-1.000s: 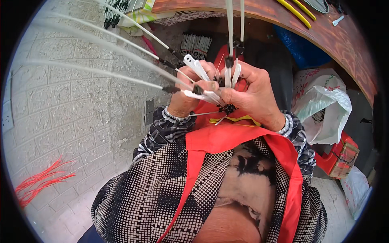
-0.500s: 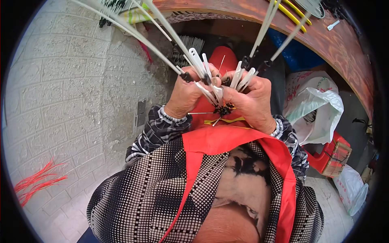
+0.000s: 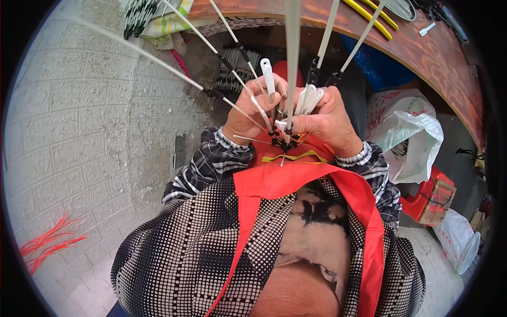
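Observation:
Both hands meet in front of my chest around a frame of long thin white rods [image 3: 293, 63] with black joints, spreading up and outward. The lower ends gather at a small black hub [image 3: 284, 138] above my lap. My left hand [image 3: 245, 108] is closed on the frame's left side, its thumb beside a flat white strip [image 3: 268, 76] with holes at its end. Closed on the right side, my right hand [image 3: 334, 124] has its thumb pressed near the middle, next to several more white strips [image 3: 308, 99]. The fingertips are partly hidden behind these pieces.
A curved brown wooden table [image 3: 422, 68] lies ahead, with yellow-handled pliers [image 3: 372, 20] on it. Plastic bags [image 3: 412, 137] and a red stool [image 3: 428, 196] stand at the right. A whitish brick-patterned wall [image 3: 79, 116] is at the left; bundled rods [image 3: 237, 68] lie beyond my left hand.
The rods have swung and fanned out differently, one now rising through the middle. My left hand has shifted slightly, and the white strips on the right sit closer together. Both hands keep their hold.

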Demonstrator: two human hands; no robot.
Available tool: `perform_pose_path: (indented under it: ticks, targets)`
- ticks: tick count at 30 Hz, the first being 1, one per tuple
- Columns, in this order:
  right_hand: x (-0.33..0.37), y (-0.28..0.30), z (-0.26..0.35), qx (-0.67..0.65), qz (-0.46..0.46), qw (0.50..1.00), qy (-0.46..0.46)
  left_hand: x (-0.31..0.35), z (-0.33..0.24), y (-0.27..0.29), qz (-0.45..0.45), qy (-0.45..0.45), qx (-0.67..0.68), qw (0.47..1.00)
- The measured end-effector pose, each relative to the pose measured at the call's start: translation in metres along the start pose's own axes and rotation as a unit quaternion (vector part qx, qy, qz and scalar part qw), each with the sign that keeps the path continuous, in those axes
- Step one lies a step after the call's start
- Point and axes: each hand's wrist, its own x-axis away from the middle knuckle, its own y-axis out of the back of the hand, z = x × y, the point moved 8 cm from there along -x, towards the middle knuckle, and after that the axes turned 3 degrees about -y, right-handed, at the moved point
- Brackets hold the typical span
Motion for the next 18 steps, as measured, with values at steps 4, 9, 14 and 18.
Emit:
perform_pose_path:
  ticks: [4, 9, 14, 18]
  targets:
    - [-0.003, 0.001, -0.001, -0.005, 0.032, 0.999, -0.004, -0.003, 0.002, -0.003, -0.011, 0.007, 0.063, 0.998]
    - [-0.006, 0.008, -0.003, 0.007, 0.068, 0.998, -0.007, -0.004, 0.004, 0.0, -0.054, 0.024, 0.032, 0.998]
    - [-0.004, 0.02, -0.001, -0.011, -0.008, 1.0, -0.022, 0.009, -0.008, 0.005, -0.189, 0.006, -0.051, 0.981]
    - [-0.012, 0.038, -0.007, 0.023, -0.026, 0.999, 0.038, 0.012, -0.012, 0.01, -0.186, 0.008, -0.091, 0.978]
